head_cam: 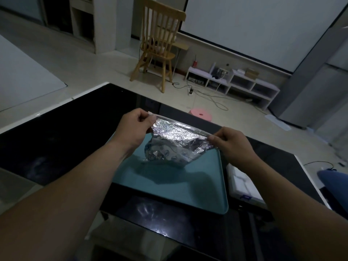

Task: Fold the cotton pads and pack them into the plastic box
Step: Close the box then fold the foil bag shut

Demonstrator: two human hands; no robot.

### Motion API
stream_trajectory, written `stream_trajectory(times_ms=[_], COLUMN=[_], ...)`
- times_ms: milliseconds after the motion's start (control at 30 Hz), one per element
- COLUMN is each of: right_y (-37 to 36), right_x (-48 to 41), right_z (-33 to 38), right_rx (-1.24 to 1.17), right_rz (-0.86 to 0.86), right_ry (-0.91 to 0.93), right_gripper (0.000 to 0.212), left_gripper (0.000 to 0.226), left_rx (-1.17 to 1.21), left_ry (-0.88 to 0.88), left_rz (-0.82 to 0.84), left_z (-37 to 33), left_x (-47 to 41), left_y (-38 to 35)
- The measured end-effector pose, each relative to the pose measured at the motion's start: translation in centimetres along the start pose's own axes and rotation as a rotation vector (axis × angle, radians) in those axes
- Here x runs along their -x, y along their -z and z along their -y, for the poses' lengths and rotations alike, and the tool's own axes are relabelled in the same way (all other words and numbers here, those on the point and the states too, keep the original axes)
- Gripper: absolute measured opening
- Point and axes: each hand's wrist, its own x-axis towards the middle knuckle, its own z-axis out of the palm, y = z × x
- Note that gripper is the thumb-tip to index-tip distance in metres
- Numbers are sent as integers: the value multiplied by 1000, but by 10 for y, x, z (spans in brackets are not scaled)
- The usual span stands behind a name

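You hold a crinkled silver foil bag (175,146) by its top strip, one corner in each hand. Your left hand (133,127) pinches the far-left corner between thumb and curled fingers; your right hand (231,144) pinches the near-right corner the same way. So the bag's long axis runs along that strip, from far left to near right, with the strip uppermost and the body sagging down toward the teal tray (169,187) below it. The bag hangs above the far half of the tray and does not appear to rest on it. Whether the strip is sealed or parted, and what is inside, you cannot tell from here.

The plastic box (258,199) sits on the dark glass table (56,138) just beside the tray's right edge, under your right forearm, its long axis running near to far. White cotton pads (240,180) show inside it. Your right hand is plainly the nearer one to the box, so anything drawn from the bag likely travels right and toward you.
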Motion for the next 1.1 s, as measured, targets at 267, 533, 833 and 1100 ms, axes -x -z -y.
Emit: stream_trajectory(times_ms=[267,533,833,1100], right_y=[-1,-50,-63,-60], right_x=[-6,-35,-47,-46], right_z=[13,123,124,124], right_rx=[213,138,80,233], right_rz=[60,110,58,164], right_ry=[22,352,304,345], right_gripper=[29,22,11,12], left_gripper=[7,12,16,12], left_rx=[-161,-306,-268,-201], left_ry=[-75,-166,-142,-89], left_rz=[38,93,-5,56], left_z=[-1,-10,-12,-6], left_x=[3,7,4,4], left_y=[-4,-16,-17,-14])
